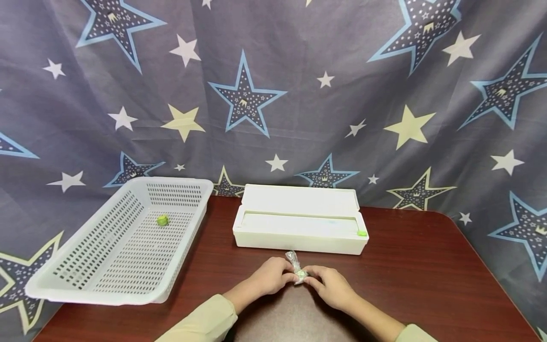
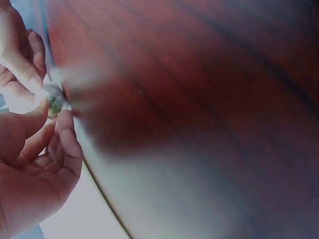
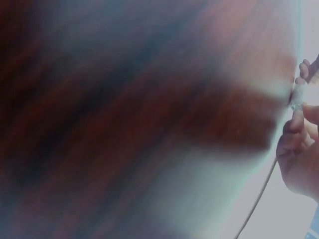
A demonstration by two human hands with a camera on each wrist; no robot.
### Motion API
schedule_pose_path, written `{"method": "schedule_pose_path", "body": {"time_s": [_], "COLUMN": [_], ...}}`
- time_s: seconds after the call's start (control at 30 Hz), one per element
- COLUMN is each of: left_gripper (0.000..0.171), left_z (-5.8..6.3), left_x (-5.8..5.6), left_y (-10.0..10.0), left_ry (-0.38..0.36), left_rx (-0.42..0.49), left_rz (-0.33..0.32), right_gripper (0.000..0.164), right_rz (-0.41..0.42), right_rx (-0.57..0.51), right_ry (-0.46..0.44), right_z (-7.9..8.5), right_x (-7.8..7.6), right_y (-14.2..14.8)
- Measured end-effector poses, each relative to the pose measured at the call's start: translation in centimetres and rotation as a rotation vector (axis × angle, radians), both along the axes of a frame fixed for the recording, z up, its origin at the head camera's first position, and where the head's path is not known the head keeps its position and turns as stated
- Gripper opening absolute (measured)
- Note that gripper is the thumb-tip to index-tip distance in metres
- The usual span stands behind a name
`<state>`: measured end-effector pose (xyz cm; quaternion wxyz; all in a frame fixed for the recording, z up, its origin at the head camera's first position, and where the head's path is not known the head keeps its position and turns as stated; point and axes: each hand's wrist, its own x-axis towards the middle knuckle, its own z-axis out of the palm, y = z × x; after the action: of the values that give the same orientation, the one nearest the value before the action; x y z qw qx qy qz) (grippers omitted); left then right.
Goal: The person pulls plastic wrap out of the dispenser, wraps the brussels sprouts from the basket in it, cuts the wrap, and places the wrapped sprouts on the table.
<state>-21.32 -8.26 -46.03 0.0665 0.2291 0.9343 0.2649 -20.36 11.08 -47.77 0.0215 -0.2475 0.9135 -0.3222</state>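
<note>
Between the two hands is a small green piece wrapped in clear cling film (image 1: 301, 274), with a loose twist of film sticking up toward the box. My left hand (image 1: 273, 276) pinches it between thumb and fingers from the left side. From the right, the thumb and fingertips of my right hand (image 1: 332, 287) pinch its other side. In the left wrist view the green of the wrapped piece (image 2: 55, 105) shows through the film at the fingertips. The right wrist view shows crinkled film (image 3: 297, 94) between both hands. What the green piece is, I cannot tell.
A long white box (image 1: 299, 241), lid raised and a green tab (image 1: 362, 233) at its right end, stands just beyond the hands. At left, a white slotted basket (image 1: 168, 285) holds a small green lump (image 1: 162, 220). A star-patterned curtain (image 1: 299, 118) hangs behind the brown table (image 1: 423, 266).
</note>
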Motion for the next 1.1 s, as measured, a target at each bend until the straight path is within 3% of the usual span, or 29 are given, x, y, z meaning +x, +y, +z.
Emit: {"method": "schedule_pose_path", "body": {"time_s": [0.2, 0.5, 0.7, 0.93, 1.1], "left_gripper": [0.018, 0.019, 0.011, 0.024, 0.023], "left_z": [0.2, 0.0, -0.1, 0.1, -0.1], "left_x": [0.0, -0.1, -0.3, -0.6, -0.8], "left_y": [-0.2, -0.5, -0.4, -0.7, -0.7], "left_ry": [0.003, 0.020, 0.022, -0.013, -0.001], "left_rx": [0.010, 0.100, 0.163, 0.140, 0.130], "left_rz": [0.016, 0.108, 0.084, 0.036, 0.046], "right_gripper": [0.017, 0.019, 0.022, 0.033, 0.035], "right_rz": [0.028, 0.060, 0.074, 0.064, 0.043], "right_rx": [0.020, 0.036, 0.043, 0.008, -0.014], "right_ry": [-0.006, -0.055, -0.072, -0.143, -0.171], "right_z": [0.4, 0.9, 0.9, 0.7, 0.5], "right_x": [-0.1, -0.5, -0.8, -1.2, -1.5], "right_y": [-0.2, -0.3, -0.3, -0.5, -0.7]}}
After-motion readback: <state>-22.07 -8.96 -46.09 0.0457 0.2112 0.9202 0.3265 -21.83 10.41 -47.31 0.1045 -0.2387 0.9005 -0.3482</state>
